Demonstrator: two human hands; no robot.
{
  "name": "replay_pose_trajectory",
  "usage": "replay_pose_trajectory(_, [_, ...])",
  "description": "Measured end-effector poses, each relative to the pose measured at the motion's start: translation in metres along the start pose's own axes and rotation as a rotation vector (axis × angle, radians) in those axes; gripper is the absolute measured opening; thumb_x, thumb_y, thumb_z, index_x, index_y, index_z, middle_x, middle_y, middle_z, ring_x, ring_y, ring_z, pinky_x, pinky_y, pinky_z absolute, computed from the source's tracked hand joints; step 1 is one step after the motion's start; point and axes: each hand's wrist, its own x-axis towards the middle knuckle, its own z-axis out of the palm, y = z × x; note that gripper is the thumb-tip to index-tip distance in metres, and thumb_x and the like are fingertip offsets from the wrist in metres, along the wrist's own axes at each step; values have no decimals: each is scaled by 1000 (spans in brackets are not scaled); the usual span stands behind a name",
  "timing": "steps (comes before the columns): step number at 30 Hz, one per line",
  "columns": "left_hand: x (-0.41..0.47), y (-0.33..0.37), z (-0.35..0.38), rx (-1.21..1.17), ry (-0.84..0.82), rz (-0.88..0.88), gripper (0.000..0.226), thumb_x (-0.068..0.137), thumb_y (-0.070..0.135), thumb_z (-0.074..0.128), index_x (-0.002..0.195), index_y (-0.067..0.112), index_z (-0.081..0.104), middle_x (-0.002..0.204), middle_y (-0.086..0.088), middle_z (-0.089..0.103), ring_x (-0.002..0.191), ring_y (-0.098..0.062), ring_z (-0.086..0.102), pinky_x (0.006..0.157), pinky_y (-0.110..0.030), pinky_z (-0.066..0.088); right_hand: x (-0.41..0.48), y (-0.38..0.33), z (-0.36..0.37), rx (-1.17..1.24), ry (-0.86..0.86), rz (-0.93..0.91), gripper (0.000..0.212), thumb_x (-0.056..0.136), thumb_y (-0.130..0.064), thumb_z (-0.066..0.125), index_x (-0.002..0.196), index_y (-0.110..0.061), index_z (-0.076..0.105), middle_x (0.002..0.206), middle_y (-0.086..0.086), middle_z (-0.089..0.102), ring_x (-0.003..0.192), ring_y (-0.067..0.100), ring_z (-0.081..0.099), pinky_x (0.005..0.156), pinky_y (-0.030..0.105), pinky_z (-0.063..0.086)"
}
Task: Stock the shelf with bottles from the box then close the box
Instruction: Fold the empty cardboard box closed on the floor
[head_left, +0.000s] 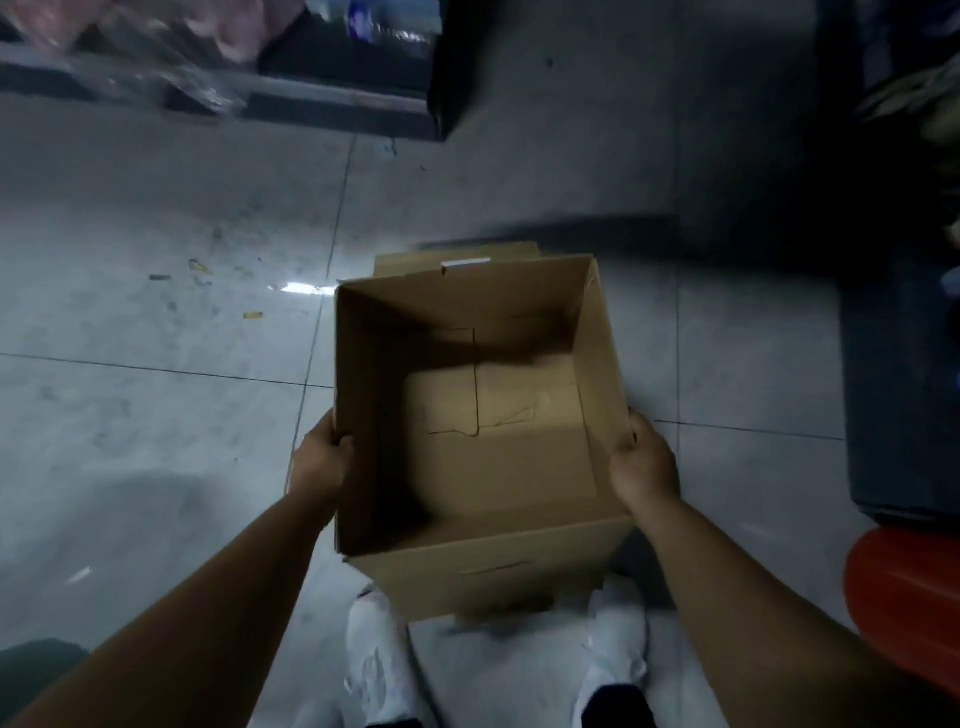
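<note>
Both bare arms are reaching forward and down, slightly converging. The left hand (323, 460) is gripping the left wall of the box (488, 564) at its rim; the right hand (647, 467) is clasping the right wall.

The person is wearing white shoes (376, 665) with dark socks or trousers (615, 706) above them. Both arms (208, 613) are showing bare.

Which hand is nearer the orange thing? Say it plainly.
Right. The right hand grips the box's right wall, toward the orange thing; the left hand grips the left wall, across the box.
</note>
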Motion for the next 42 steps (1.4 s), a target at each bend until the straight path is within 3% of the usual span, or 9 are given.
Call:
replay_pose_trajectory(6, [90, -52, 91, 15, 35, -59, 33, 97, 18, 51, 127, 21, 63, 112, -9, 72, 98, -34, 67, 86, -53, 58, 108, 51, 60, -122, 10, -41, 40, 107, -12, 36, 140, -25, 55, 99, 5, 59, 88, 28, 58, 74, 36, 46])
replay_pose_trajectory(13, [118, -83, 131, 110, 60, -270, 29, 102, 21, 47, 124, 8, 60, 109, -18, 68, 90, -39, 67, 73, -42, 58, 153, 63, 81, -190, -132, -149, 41, 104, -14, 45, 145, -17, 45, 126, 14, 63, 107, 36, 62, 90, 47, 55])
replay_pose_trajectory(21, [125, -70, 144, -296, 178, -393, 27, 92, 15, 59, 115, 2, 63, 101, -20, 69, 79, -40, 71, 50, -39, 60, 118, 69, 113, -540, 74, -754, 54, 96, -28, 59, 146, -10, 52, 150, 17, 52, 140, 39, 46, 113, 54, 42])
replay_pose_trajectory(26, [102, -26, 192, -658, -91, -429, 18, 98, 2, 47, 107, -3, 63, 102, -25, 70, 87, -42, 72, 62, -46, 63, 113, 41, 142, -869, -314, -854, 89, 89, -72, 10, 160, -22, 26, 167, 2, 28, 159, 24, 10, 126, 59, -4])
replay_pose_trajectory(29, [95, -19, 199, -737, -258, -441, 17, 102, 6, 41, 101, 2, 57, 108, -30, 63, 106, -49, 63, 83, -52, 60, 136, 35, 139, -974, -284, -952, 81, 93, -78, 21, 155, -29, 37, 156, -2, 46, 154, 23, 24, 121, 64, -16])
replay_pose_trajectory(33, [102, -35, 164, -372, -271, -171, 52, 107, 46, 37, 102, 0, 62, 87, -26, 73, 81, -37, 75, 69, -45, 62, 172, 33, 123, -999, -235, -1147, 98, 81, -91, 5, 138, -35, 60, 129, -6, 66, 132, 19, 52, 123, 67, -3])
replay_pose_trajectory(37, [113, -57, 122, 157, -65, 552, 46, 100, 56, 37, 90, 21, 65, 67, -3, 69, 60, -13, 68, 56, -36, 59, 177, 30, 134, -929, -201, -1375, 45, 98, -51, 55, 134, -25, 64, 111, 2, 73, 101, 25, 69, 96, 49, 54])
replay_pose_trajectory(40, [148, -62, 100, 598, 197, 1137, 36, 98, 54, 44, 101, 26, 66, 90, 11, 66, 80, -3, 59, 64, -28, 55, 171, 21, 141, -844, -375, -1280, 45, 102, -22, 54, 147, -25, 51, 135, 6, 65, 119, 28, 61, 93, 43, 52])
replay_pose_trajectory(42, [174, -67, 92, 882, 228, 1212, 50, 94, 59, 46, 129, 26, 60, 120, 4, 61, 109, -13, 54, 94, -33, 46, 171, 13, 136, -840, -376, -1228, 43, 104, -19, 51, 147, -27, 51, 143, 1, 61, 127, 25, 56, 100, 40, 47])
